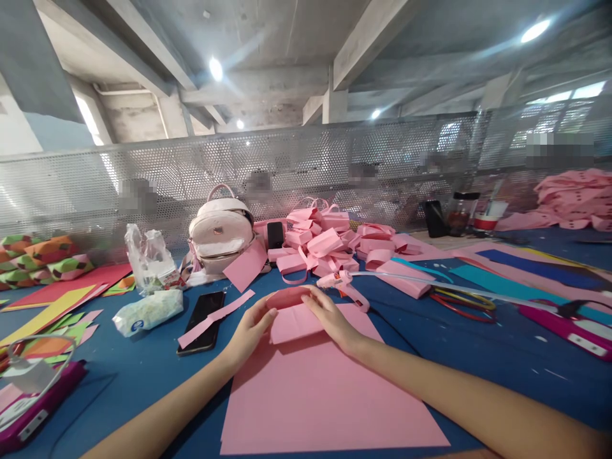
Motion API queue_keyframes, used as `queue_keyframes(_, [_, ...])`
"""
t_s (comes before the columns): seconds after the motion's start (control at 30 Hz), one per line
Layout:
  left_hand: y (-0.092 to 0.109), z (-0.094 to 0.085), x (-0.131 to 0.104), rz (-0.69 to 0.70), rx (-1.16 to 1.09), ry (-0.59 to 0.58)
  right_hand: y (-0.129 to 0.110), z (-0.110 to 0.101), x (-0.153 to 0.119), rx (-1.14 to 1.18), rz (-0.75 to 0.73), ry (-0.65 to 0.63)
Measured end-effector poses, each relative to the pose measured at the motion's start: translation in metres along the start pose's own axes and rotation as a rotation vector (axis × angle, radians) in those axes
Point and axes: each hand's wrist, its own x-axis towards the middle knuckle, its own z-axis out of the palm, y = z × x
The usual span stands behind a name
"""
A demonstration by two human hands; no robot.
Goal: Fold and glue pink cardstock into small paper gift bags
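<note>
A folded pink paper box [295,324] is held between my two hands, its near wall facing me and its upper opening showing. My left hand [251,328] grips its left end, thumb on the near side. At the right end, my right hand [333,317] has its fingers wrapped over the rim. Beneath the box lies a large pink paper sheet [329,405], flat on the blue table [157,398]. Just beyond my right hand rests a pink and white hot glue gun [345,288]. The undersides of the fingers are partly hidden.
Behind my hands is a heap of pink paper boxes [325,239]. A white backpack [222,236], a phone [203,322] with a pink strip across it, and a tissue pack [148,312] lie left. Purple power strips [567,328] sit at both sides. A perforated metal screen [306,159] stands behind.
</note>
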Motion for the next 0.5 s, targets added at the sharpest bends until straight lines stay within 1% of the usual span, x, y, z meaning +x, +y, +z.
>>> queue_keyframes(0.13, [-0.0021, -0.0028, -0.0014, 0.065, 0.076, 0.028, -0.0074, 0.0013, -0.0012, 0.002, -0.032, -0.055])
queue_keyframes(0.3, [0.0003, -0.004, -0.0049, 0.144, 0.148, -0.02, -0.0095, -0.0012, 0.0019, 0.005, -0.072, -0.105])
queue_keyframes(0.5, [-0.0052, -0.0075, -0.0049, 0.169, 0.296, -0.088, -0.0029, -0.0019, 0.0017, -0.042, -0.084, -0.147])
